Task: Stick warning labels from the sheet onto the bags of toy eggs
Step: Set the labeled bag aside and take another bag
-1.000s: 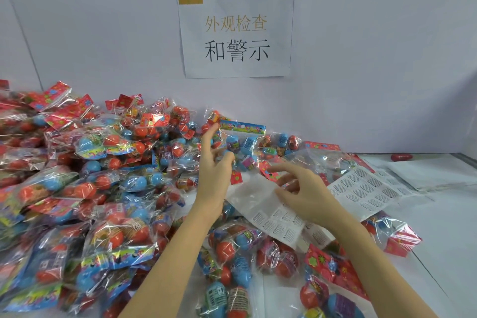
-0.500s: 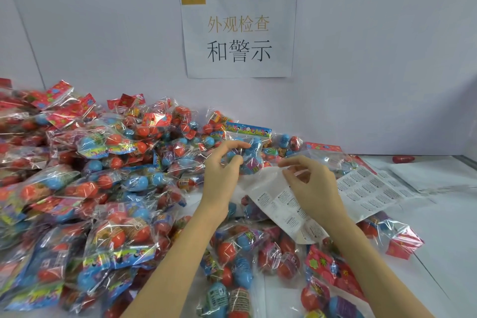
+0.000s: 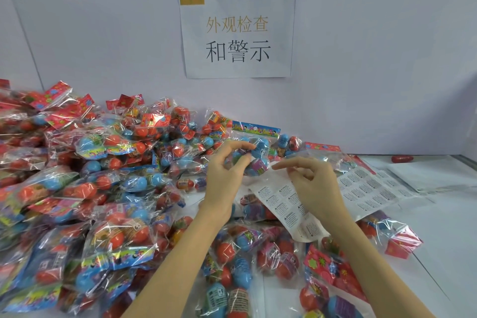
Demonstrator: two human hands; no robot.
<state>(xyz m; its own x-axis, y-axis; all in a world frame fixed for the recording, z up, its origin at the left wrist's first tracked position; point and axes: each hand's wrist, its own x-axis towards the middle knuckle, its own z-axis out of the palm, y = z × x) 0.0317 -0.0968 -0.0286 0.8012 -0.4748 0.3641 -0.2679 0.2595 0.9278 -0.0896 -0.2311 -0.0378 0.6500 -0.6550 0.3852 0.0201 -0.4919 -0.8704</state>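
a white tabletop (image 3: 438,253) runs up to a pale lilac wall (image 3: 361,59), with a wall corner seam at 10 o'clock. a paper sign (image 3: 237,33) with printed chinese characters and a tan tape patch on its upper left corner hangs on the wall at 12 o'clock.

a big heap of clear bags of toy eggs (image 3: 90,188), red and blue with colourful header cards, covers the table from 9 o'clock round to 6 o'clock and spills under both forearms. the left hand (image 3: 224,175), near the centre, has its thumb and forefinger curled toward a bag with a blue header (image 3: 255,147) just past it at 12 o'clock; whether the fingers actually pinch the film or a label cannot be told, as the tips overlap the plastic. the right hand (image 3: 315,183), just right of centre, is held over the label sheet (image 3: 284,204), fingers bent; whether it pinches the sheet cannot be told. the sheet's near part curls over bags toward 5 o'clock.

a second label sheet (image 3: 369,188) lies flat at 3 o'clock, touching the first. blank white sheets (image 3: 426,173) lie beyond it, and a loose red egg (image 3: 402,159) rests by the wall at 2 o'clock.
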